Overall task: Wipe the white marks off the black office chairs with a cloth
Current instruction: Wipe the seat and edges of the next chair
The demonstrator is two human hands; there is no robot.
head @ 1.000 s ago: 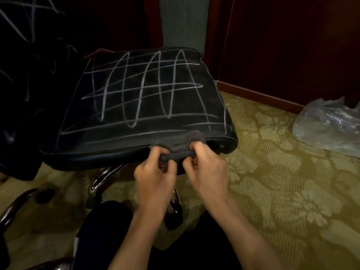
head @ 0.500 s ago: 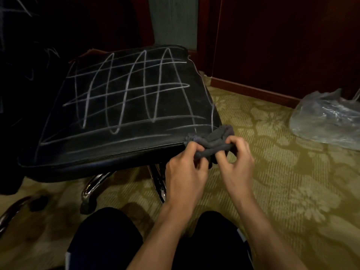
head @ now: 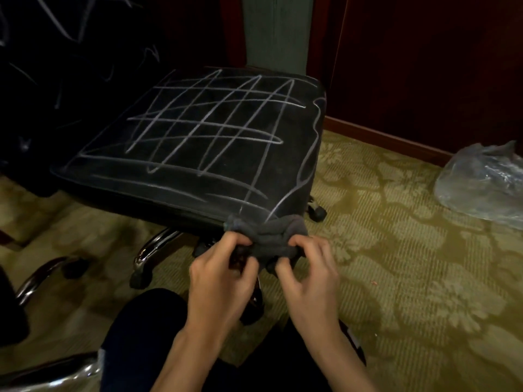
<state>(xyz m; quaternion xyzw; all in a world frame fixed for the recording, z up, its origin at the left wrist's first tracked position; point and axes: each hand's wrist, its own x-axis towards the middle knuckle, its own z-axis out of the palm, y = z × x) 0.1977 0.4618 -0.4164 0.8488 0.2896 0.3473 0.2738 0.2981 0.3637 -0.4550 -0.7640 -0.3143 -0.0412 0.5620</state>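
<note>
Head view: patterned green-gold carpet [head: 410,264] fills the floor, dark red wood panelling [head: 424,66] behind. Black office chair seat [head: 215,142] sits centre-left on the carpet, top covered in crossed white chalk marks [head: 209,128], more running down its right edge. Chrome base legs [head: 152,247] and castors show under it. Second black chair [head: 70,66] at far left, also scribbled white. Crumpled clear plastic bag [head: 484,182] on the carpet at right edge, well apart from the seat. Dark grey cloth [head: 268,236], bunched, touches the seat's near right corner. Left hand [head: 220,281] pinches the cloth's left end, right hand [head: 308,281] grips its right end, fingers of both curled into the fabric.
</note>
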